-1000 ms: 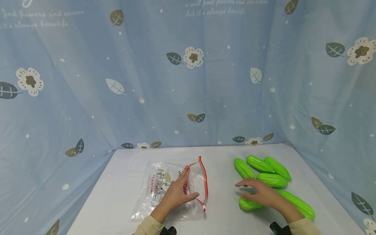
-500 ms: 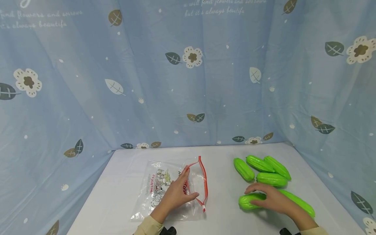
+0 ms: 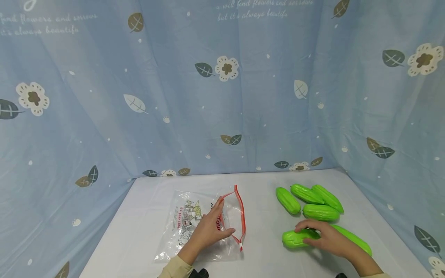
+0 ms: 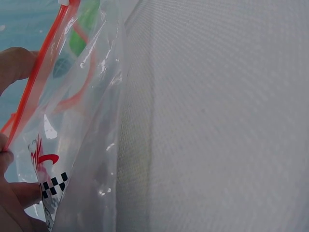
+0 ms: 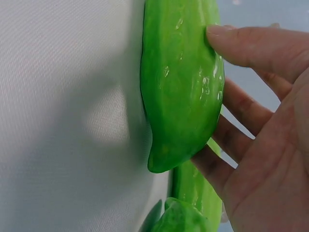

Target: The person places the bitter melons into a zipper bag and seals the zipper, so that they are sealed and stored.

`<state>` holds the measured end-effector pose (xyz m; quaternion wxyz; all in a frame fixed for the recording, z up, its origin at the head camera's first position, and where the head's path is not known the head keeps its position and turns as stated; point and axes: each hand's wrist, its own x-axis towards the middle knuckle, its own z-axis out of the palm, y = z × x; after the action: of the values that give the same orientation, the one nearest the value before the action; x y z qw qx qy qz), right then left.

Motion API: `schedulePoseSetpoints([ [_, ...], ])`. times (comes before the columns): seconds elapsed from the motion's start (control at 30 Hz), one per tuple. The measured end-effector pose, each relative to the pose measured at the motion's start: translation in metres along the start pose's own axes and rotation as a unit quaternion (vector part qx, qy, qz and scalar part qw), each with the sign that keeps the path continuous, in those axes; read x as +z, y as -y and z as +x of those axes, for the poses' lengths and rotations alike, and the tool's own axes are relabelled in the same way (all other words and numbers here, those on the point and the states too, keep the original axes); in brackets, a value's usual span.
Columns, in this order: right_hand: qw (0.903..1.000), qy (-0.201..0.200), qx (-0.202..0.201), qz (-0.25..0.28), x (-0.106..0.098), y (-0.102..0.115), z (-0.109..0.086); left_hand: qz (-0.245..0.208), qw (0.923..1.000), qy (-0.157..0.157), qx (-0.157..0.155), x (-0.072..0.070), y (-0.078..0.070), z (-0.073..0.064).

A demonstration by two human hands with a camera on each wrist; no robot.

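Note:
My left hand (image 3: 209, 227) holds the upper layer of a clear zip bag (image 3: 167, 247) near its mouth, thumb and index finger spread wide. The bag lies flat with its red zip edge (image 3: 242, 210) facing right, its mouth gaping. In the left wrist view the fingers (image 4: 18, 65) meet the red edge, and one fingertip shows against the printed plastic. On the right, my right hand (image 3: 328, 236) grips the end of a glossy green toy cucumber (image 3: 293, 238). Its thumb (image 5: 251, 44) lies along one side of the cucumber (image 5: 181, 92), the other fingers partly hidden behind it.
Several more green cucumbers (image 3: 320, 213) lie behind the right hand, and another (image 3: 356, 239) is partly covered by the forearm. A white table (image 3: 257, 251) lies beneath everything. Blue patterned fabric (image 3: 187, 96) hangs around the back and sides.
My right hand has come down and shifted right and slightly nearer onto the front cucumber, its thumb and fingers now around it. The left hand and the zip bag have stayed put.

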<state>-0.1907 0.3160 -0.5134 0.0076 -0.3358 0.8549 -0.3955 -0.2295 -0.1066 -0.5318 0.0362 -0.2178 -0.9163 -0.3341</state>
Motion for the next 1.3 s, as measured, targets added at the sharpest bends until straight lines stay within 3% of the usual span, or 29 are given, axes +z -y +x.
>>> schedulePoseSetpoints([
  [0.13, 1.0, -0.002, -0.004, -0.004, 0.001, -0.001, 0.0, -0.002, 1.0, 0.002, -0.003, 0.001, 0.0, 0.0],
  [0.33, 0.9968, -0.02, 0.065, -0.042, 0.006, 0.001, 0.006, 0.0, 1.0, 0.004, -0.006, 0.001, 0.0, 0.0],
  [0.53, 0.9856, -0.069, 0.114, -0.104, 0.019, 0.002, 0.023, 0.003, 0.9999, 0.005, -0.008, 0.0, 0.0, 0.0],
  [0.8, 0.9688, -0.112, 0.178, -0.13, 0.035, 0.007, 0.048, -0.002, 0.9999, 0.01, -0.014, 0.0, -0.001, 0.0],
  [0.97, 0.9643, -0.131, 0.175, -0.149, 0.042, 0.009, 0.058, -0.001, 0.9998, 0.012, -0.013, 0.0, -0.001, 0.0],
  [1.17, 0.9649, -0.112, 0.175, -0.161, 0.043, 0.011, 0.065, 0.004, 0.9999, 0.009, -0.009, -0.001, -0.002, 0.0],
  [1.3, 0.9695, -0.084, 0.192, -0.128, 0.039, 0.015, 0.064, 0.001, 0.9999, 0.01, -0.009, -0.001, -0.001, 0.001],
])
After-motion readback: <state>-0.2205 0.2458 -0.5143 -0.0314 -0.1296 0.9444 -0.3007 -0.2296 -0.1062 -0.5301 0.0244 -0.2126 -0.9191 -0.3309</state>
